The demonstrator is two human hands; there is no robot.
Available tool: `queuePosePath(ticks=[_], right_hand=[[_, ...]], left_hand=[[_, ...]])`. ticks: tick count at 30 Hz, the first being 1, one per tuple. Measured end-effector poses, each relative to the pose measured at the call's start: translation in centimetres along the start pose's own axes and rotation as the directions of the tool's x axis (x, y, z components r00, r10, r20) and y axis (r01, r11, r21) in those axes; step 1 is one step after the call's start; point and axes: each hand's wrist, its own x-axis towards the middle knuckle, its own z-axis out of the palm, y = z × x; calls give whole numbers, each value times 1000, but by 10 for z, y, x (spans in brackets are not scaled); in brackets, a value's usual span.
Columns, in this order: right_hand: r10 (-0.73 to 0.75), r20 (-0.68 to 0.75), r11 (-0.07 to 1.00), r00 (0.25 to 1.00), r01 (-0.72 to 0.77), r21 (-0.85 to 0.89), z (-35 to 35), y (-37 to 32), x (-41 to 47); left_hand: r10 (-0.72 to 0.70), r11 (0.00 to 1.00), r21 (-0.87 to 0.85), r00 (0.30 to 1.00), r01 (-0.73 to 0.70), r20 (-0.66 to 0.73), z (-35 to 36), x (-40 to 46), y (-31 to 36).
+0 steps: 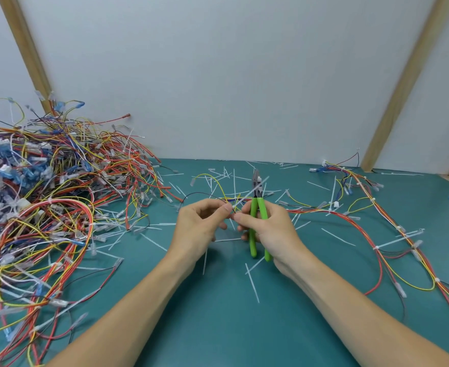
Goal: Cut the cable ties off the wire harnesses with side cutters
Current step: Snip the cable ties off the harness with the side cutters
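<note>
My right hand [271, 229] grips the green-handled side cutters [257, 205], held upright with the jaws pointing away above the green table. Its index finger and thumb also pinch a thin wire bundle [219, 198] of the harness in front of me. My left hand [199, 226] pinches the same bundle right beside it, fingertips nearly touching. A white cable tie [249, 193] sticks up diagonally from the pinch point, crossing in front of the cutter jaws. The harness trails off to the right as red and yellow wires [355, 218].
A big tangled pile of wire harnesses [45, 194] fills the left side of the green table [218, 313]. Several cut white tie pieces [252, 284] litter the table. Another harness [350, 178] lies at the back right. A white wall with wooden strips stands behind.
</note>
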Motion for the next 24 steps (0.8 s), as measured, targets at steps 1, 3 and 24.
queuePosePath(ticks=[1, 3, 24], right_hand=[[3, -1, 1000, 1000, -3, -11, 0, 0, 0], [12, -3, 1000, 1000, -12, -19, 1, 2, -1], [163, 75, 982, 984, -169, 88, 7, -5, -6]], left_hand=[[4, 1000, -3, 1000, -4, 18, 0, 0, 0], [21, 1000, 1, 999, -21, 42, 0, 0, -1], [-47, 958, -284, 957, -38, -288, -13, 9, -1]])
